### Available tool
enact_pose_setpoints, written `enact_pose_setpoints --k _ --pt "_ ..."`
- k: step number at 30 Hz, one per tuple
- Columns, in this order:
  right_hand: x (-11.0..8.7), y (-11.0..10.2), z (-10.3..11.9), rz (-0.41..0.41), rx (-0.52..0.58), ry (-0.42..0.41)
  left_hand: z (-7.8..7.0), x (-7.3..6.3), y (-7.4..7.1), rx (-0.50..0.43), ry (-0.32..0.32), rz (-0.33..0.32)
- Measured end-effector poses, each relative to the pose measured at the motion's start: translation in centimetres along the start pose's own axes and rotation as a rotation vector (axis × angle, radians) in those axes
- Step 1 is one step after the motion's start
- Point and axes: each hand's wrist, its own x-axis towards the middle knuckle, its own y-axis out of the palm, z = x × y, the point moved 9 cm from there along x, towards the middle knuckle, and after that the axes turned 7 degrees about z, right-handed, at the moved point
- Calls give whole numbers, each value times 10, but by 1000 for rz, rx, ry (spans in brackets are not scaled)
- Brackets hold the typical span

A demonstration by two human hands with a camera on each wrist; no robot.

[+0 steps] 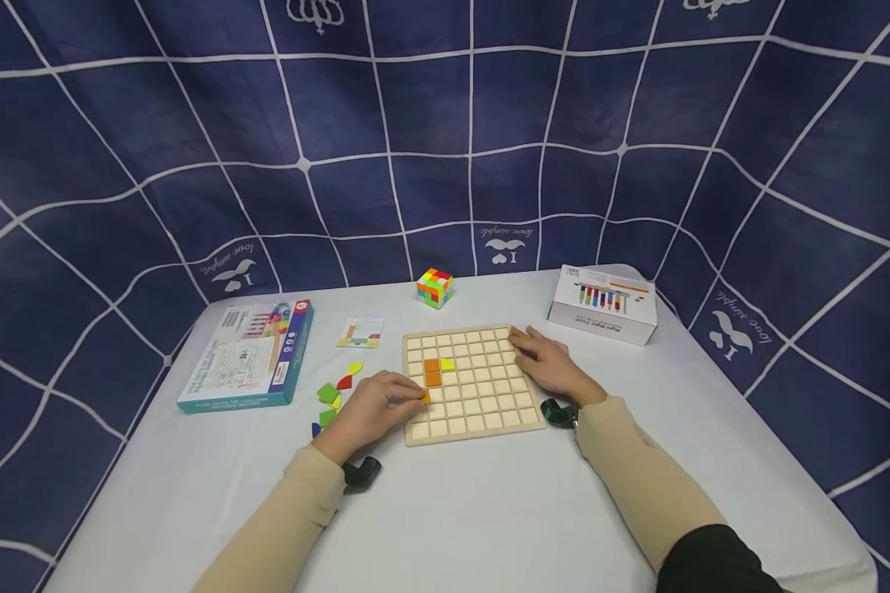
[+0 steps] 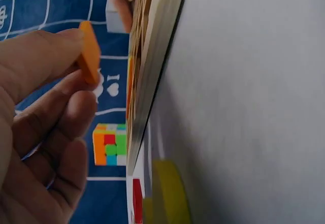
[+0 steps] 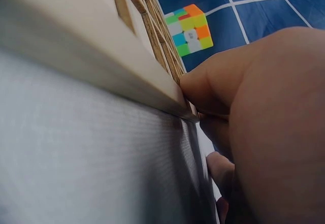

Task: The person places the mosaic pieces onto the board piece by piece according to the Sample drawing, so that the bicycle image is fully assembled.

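Observation:
My left hand (image 1: 374, 412) is over the left side of a wooden grid board (image 1: 475, 424), pinching a small orange tile (image 2: 89, 52) between thumb and fingertips. In the left wrist view the tile is tilted and apart from the board. Two orange square tiles (image 1: 433, 372) sit in neighbouring cells of the board, with a yellow tile (image 1: 447, 364) beside the upper one. At the board's far right corner my right hand (image 1: 556, 366) grips the edge. The right wrist view shows its thumb (image 3: 208, 84) against the rim.
Loose green, yellow, red and blue pieces (image 1: 328, 394) lie left of the board. A pattern card (image 1: 361, 333) and a colour cube (image 1: 434, 288) are behind it. A flat box (image 1: 245, 354) stands at left, a white box (image 1: 603, 303) at back right.

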Motion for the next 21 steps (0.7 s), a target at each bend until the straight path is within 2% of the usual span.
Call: enact_pose_setpoints --k 5,10,17,21 --pt "1 0 1 -3 3 3 -9 12 14 46 31 83" --pt "2 2 1 2 -2 5 -7 22 24 58 -3 126" --pt "2 2 2 -6 -2 2 3 25 26 48 -83 102" --pt "2 1 1 -6 -21 0 5 25 27 45 -95 84"
